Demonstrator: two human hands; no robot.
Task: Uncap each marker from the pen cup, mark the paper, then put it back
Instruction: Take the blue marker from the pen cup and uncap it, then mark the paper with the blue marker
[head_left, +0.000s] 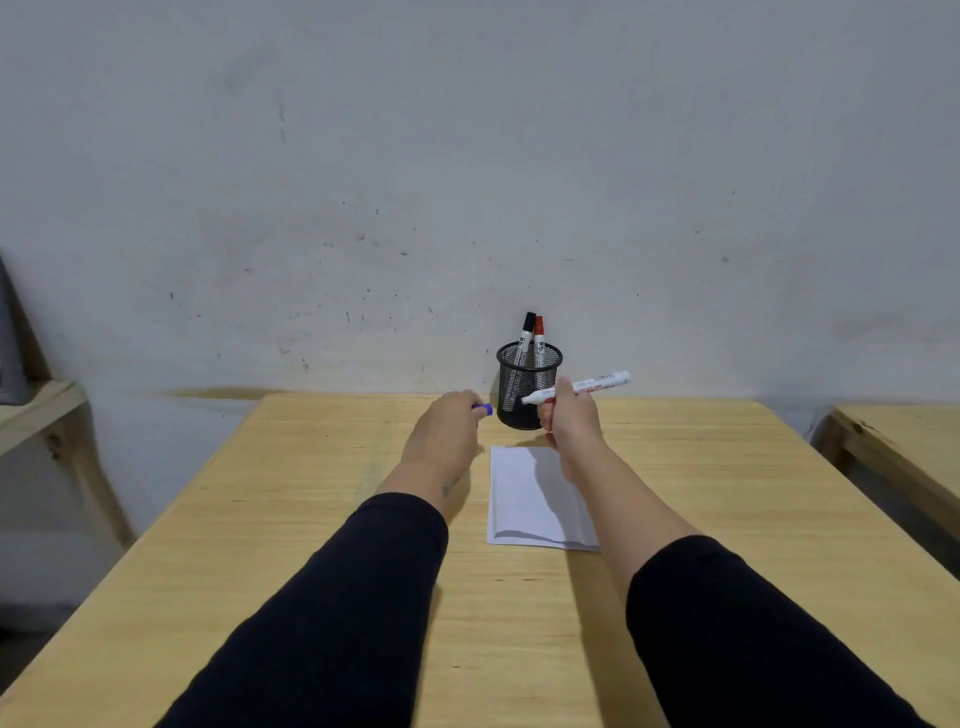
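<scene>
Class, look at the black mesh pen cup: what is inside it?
Two capped markers stand inside the pen cup: a black-capped marker and a red-capped marker, leaning towards the wall. Their lower ends show only dimly through the mesh; the cup's bottom is hidden.

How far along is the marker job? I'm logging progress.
Early on. The right hand holds an uncapped marker; the left hand holds its blue cap. The paper looks unmarked. The black-capped marker and red-capped marker wait in the pen cup.

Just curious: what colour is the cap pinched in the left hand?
Blue; the cap shows at the left hand fingertips, head view.
</scene>
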